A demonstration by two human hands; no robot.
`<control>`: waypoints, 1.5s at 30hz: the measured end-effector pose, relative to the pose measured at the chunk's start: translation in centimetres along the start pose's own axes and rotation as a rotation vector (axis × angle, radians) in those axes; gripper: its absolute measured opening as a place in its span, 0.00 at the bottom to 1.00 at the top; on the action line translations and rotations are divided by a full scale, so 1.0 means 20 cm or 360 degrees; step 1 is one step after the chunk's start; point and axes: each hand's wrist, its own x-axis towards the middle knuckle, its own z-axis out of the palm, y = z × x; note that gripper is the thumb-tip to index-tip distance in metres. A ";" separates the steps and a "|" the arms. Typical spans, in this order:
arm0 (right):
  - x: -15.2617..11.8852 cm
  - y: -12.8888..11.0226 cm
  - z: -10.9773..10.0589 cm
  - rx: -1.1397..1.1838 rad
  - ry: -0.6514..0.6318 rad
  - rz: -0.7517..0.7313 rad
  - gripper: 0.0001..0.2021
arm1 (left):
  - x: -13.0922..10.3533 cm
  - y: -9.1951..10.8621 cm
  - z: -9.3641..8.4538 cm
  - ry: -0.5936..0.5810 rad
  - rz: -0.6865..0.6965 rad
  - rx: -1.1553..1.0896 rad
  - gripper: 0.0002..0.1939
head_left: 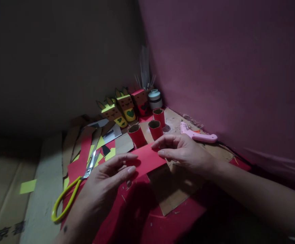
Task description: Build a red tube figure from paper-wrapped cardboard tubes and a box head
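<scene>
Between my two hands a piece of red paper (pixel 147 159) is held up over the work surface. My left hand (pixel 112 176) pinches its left end between thumb and fingers. The upper right part is gripped the same way by my right hand (pixel 180 150). Just beyond the paper stand three red-covered cardboard tubes, among them a left tube (pixel 137 136), a middle tube (pixel 155 129) and a rear tube (pixel 159 117). Below my right hand lies a bare piece of brown cardboard (pixel 168 196). Yellow-handled scissors (pixel 70 200) lie left of my left hand, blades partly over scraps.
A pink hot glue gun (pixel 198 134) lies on the right by the wall. Several box-headed paper figures (pixel 124 105) stand at the back, near a pale blue jar (pixel 155 99) and white sticks (pixel 144 67). Red and yellow paper scraps (pixel 80 166) cover the left side.
</scene>
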 end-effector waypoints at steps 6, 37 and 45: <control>0.00 0.06 -0.03 -0.0314 -0.0040 -0.0013 0.07 | -0.02 -0.04 0.03 0.0075 0.0048 0.0307 0.12; 0.03 0.11 -0.05 -0.0686 0.0012 -0.0120 0.09 | 0.00 -0.07 0.09 0.0069 -0.0097 0.0177 0.15; 0.02 0.11 -0.06 -0.0731 0.0004 -0.0119 0.10 | 0.00 -0.04 0.09 0.0000 -0.0183 0.0288 0.24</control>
